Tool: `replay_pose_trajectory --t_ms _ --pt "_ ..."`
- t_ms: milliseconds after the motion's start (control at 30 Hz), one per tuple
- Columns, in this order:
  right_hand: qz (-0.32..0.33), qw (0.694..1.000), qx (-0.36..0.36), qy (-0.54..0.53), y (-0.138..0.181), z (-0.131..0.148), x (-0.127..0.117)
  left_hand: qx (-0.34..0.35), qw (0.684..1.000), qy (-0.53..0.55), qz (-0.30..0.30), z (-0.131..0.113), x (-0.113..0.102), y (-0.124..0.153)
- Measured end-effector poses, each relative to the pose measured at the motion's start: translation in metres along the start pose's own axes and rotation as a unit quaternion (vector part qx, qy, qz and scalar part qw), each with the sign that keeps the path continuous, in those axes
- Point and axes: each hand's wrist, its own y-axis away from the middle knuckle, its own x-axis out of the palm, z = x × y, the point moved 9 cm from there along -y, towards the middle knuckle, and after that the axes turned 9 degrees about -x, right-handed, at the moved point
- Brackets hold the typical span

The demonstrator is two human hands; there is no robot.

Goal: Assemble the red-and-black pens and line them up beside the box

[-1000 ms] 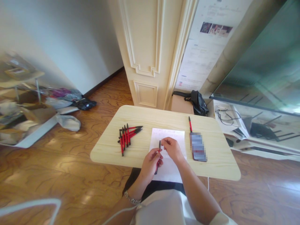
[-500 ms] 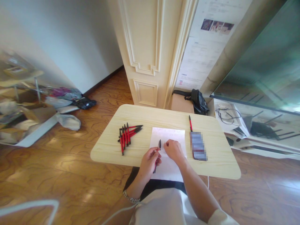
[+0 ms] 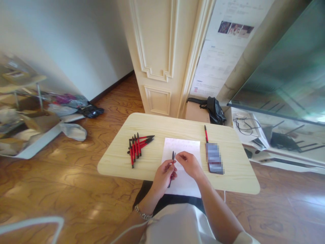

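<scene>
My left hand is closed around a red and black pen, held upright with its black end pointing away from me, over a white sheet of paper. My right hand pinches the upper part of that same pen with its fingertips. Both hands hover above the near edge of a small light wooden table. A pile of several red and black pens lies to the left of the paper.
One more red pen lies beyond a phone to the right of the paper. A black bag sits on a box behind the table. Clutter and a shelf stand at the left, a glass TV stand at the right.
My right hand drew slightly away from the pen half a second ago, then returned to pinch its upper part. The left hand kept hold of the pen throughout.
</scene>
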Motion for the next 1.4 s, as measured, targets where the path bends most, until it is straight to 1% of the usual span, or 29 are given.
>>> replay_pose_trajectory --t_ms 67,167,233,300,400,467,533,600,667,700,733,800,867,933,1000,1100,1167,1233,1267,1333,1400 --pt "0.001 0.999 0.008 -0.038 0.001 -0.002 0.001 0.002 1.0 -0.012 0.007 0.001 0.004 0.001" --pt "-0.058 0.993 0.042 -0.091 -0.003 -0.014 -0.011 -0.004 0.999 -0.04 0.013 0.003 0.008 0.002" --pt "-0.081 0.988 0.054 -0.12 -0.006 -0.018 -0.019 -0.009 0.998 -0.053 0.015 0.004 0.01 0.002" --pt "-0.061 0.989 0.052 -0.124 -0.007 -0.017 -0.019 -0.009 0.998 -0.055 0.014 0.004 0.01 0.002" --pt "0.011 0.993 0.035 -0.116 -0.004 -0.009 -0.006 -0.001 0.999 -0.053 0.012 0.002 0.01 0.001" --pt "0.023 0.992 0.03 -0.124 -0.001 -0.007 -0.001 0.002 0.998 -0.058 0.015 0.002 0.011 0.001" --pt "-0.01 0.988 0.042 -0.145 -0.002 -0.011 -0.005 -0.001 0.998 -0.063 0.021 0.003 0.012 0.001" --pt "-0.059 0.981 0.056 -0.174 -0.007 -0.019 -0.017 -0.004 0.998 -0.065 0.025 0.004 0.013 0.003" --pt "-0.095 0.978 0.064 -0.177 -0.014 -0.028 -0.032 -0.009 0.998 -0.058 0.023 0.004 0.011 0.004" --pt "-0.098 0.98 0.071 -0.155 -0.016 -0.033 -0.037 -0.013 0.998 -0.051 0.021 0.005 0.01 0.004" --pt "-0.088 0.985 0.084 -0.118 -0.018 -0.037 -0.039 -0.017 0.999 -0.044 0.019 0.005 0.008 0.004" --pt "-0.053 0.993 0.104 -0.013 -0.019 -0.045 -0.038 -0.022 0.999 -0.029 0.015 0.004 0.006 0.004" --pt "-0.028 0.989 0.105 0.1 -0.017 -0.048 -0.033 -0.023 1.0 -0.017 0.013 0.003 0.004 0.004" --pt "-0.027 0.978 0.097 0.185 -0.014 -0.047 -0.028 -0.023 1.0 -0.005 0.012 0.002 0.004 0.003" --pt "-0.033 0.966 0.099 0.237 -0.011 -0.047 -0.024 -0.021 1.0 0.007 0.012 0.002 0.004 0.003" --pt "-0.034 0.958 0.104 0.265 -0.011 -0.045 -0.022 -0.024 0.999 0.024 0.008 0.003 0.004 0.003" --pt "-0.045 0.963 0.096 0.248 -0.01 -0.041 -0.024 -0.029 0.999 0.037 0.004 0.004 0.003 0.002" --pt "-0.064 0.975 0.08 0.198 -0.007 -0.035 -0.028 -0.031 0.998 0.048 0.001 0.004 0.004 0.002" --pt "-0.068 0.983 0.073 0.157 -0.005 -0.033 -0.027 -0.033 0.998 0.051 -0.001 0.004 0.005 0.002" --pt "-0.053 0.995 0.067 0.043 0.002 -0.03 -0.019 -0.039 0.998 0.052 -0.006 0.003 0.007 0.002" --pt "-0.02 0.992 0.08 -0.091 0.01 -0.029 -0.005 -0.049 0.998 0.043 -0.01 0.003 0.01 0.002"
